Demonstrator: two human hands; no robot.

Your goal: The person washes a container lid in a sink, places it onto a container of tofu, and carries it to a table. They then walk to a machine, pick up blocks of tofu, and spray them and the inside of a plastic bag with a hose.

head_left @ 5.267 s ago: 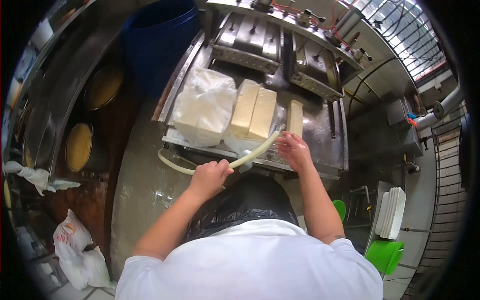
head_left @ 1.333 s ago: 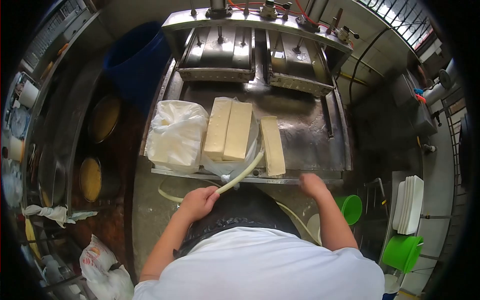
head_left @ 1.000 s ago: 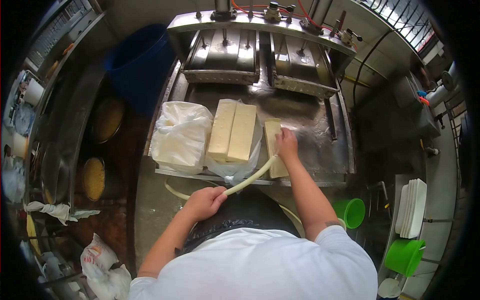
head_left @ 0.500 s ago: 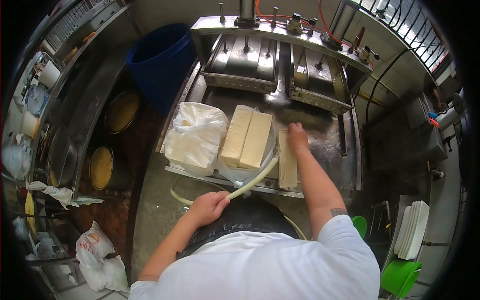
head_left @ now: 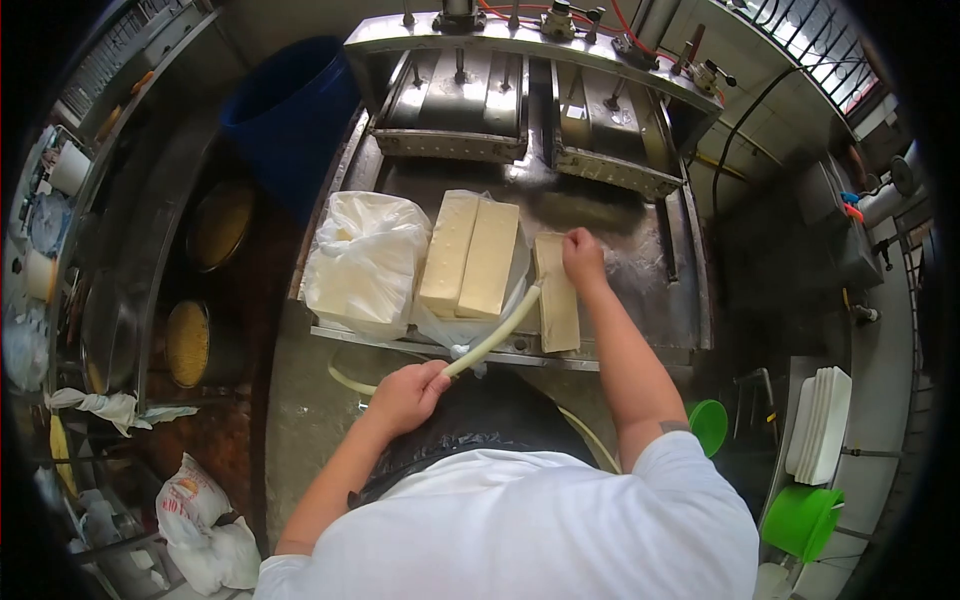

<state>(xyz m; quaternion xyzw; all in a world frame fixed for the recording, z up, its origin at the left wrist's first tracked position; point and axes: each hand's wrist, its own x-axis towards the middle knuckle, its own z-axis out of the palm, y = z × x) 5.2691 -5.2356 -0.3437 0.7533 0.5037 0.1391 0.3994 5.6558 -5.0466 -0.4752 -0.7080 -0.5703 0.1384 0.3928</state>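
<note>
My left hand (head_left: 407, 397) is closed around a pale yellowish hose (head_left: 497, 336), whose open end points at the lower middle of a flat beige board (head_left: 557, 310). That long, narrow board lies on the metal table (head_left: 640, 335). At the board's upper right corner is my right hand (head_left: 584, 258), fingers curled closed on its edge; the fingertips are partly hidden. Left of the board, two long cream blocks that look like tofu (head_left: 488, 260) rest side by side on a clear plastic bag. Beside them stands a tied white plastic bag (head_left: 365, 265) with block-shaped contents.
Behind the table's work area stands a metal press frame (head_left: 540, 38) over two perforated trays (head_left: 450, 146). A blue barrel (head_left: 290, 120) is at the back left. Round containers with yellowish contents (head_left: 188, 343) stand left; green buckets (head_left: 803, 522) and white trays (head_left: 820, 425) are right.
The whole view has shifted, so the table and its contents appear higher and further left. My right hand stays at the board's upper end, and my left hand keeps hold of the hose.
</note>
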